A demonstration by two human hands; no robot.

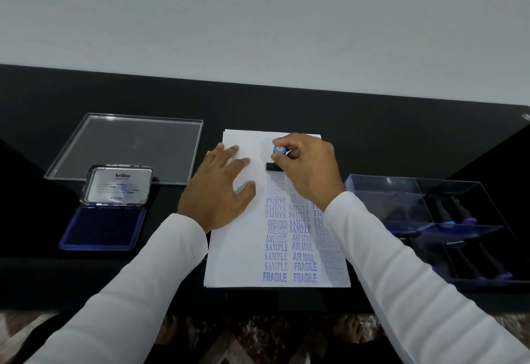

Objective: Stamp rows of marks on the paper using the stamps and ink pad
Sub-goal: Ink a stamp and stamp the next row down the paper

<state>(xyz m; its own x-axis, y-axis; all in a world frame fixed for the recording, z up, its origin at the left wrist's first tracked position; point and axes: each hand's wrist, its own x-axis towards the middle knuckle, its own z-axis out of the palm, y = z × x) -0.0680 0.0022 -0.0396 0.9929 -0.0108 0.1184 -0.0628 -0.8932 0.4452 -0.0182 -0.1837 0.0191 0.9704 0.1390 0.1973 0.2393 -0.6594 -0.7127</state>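
- Head view, centre of the frame: I see the paper (243, 249) lying on the black table (372, 122), a white sheet with columns of blue marks running up its right half.
- The marks I can read include FRAGILE, SAMPLE, AMENDED and AIR MAIL; the rightmost column is fainter, and some rows are printed upside down.
- My right hand (308, 162) is at the upper middle of the sheet, fingers and thumb curled round the stamp (278, 157), gripping its handle near the blue cap.
- The stamp's black base sits on the paper just above the top of the left column of marks.
- My left hand (219, 191) lies flat on the bare left part of the paper, fingers straight and spread, holding nothing.
- Both arms come up from the bottom edge in white sleeves (143, 292).
- Left of the frame: the ink pad (104, 230) lies open on the table, well apart from the paper, its dark blue pad facing up and its hinged lid standing behind it with the word Artline on the inside.
- Behind the ink pad, upper left, a clear flat lid (129, 145) rests on the table.
- Right edge of the frame: a clear divided box (430, 220) stands beside the paper, with several dark-handled stamps lying in its compartments; I cannot count them reliably.
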